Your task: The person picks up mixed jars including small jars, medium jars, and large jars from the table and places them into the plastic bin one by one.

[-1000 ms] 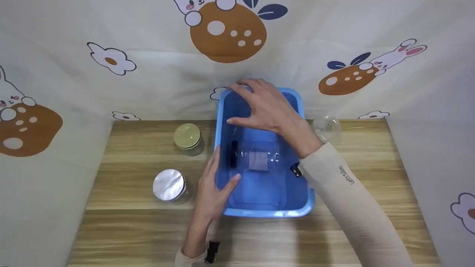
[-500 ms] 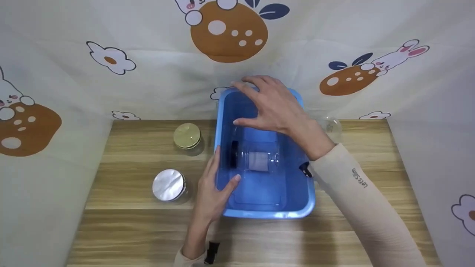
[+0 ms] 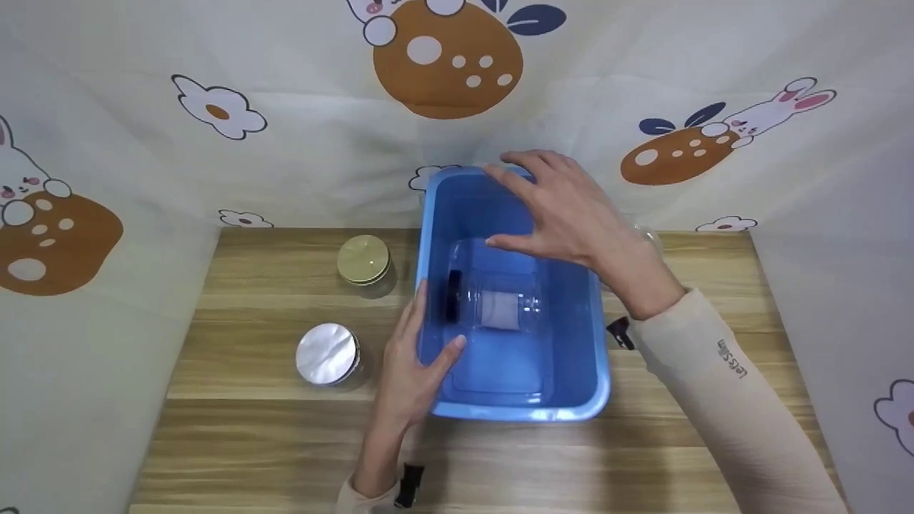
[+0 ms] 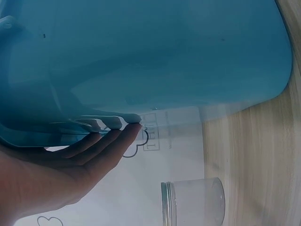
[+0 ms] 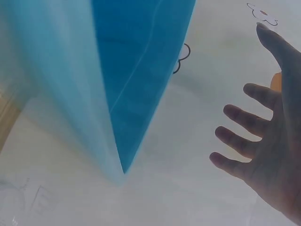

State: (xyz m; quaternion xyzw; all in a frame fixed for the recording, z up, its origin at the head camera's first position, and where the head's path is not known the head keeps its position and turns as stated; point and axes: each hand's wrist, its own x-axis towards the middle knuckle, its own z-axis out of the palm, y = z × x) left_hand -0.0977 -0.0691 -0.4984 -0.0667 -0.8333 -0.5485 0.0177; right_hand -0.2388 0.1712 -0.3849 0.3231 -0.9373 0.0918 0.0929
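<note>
A blue plastic basin [image 3: 500,412] stands in the middle of the wooden table. Inside it a clear jar [image 3: 498,310] with a black lid and a pale label lies on its side. My left hand [image 3: 414,375] grips the basin's left rim, thumb inside and fingers along the outer wall, as the left wrist view also shows. Above the basin's far right part hovers my right hand [image 3: 564,207], holding nothing. Its fingers [image 5: 240,120] are spread apart in the right wrist view, away from the basin wall.
Left of the basin stand a gold-lidded jar [image 3: 364,260] and a silver-lidded jar [image 3: 327,355]. A clear round object [image 3: 650,237], mostly hidden by the right wrist, is at the back right. Printed cloth [image 3: 314,157] hangs behind and at both sides.
My right hand has moved to the right over the basin, uncovering more of its interior. The left hand keeps its hold on the rim, and the jar inside stays put.
</note>
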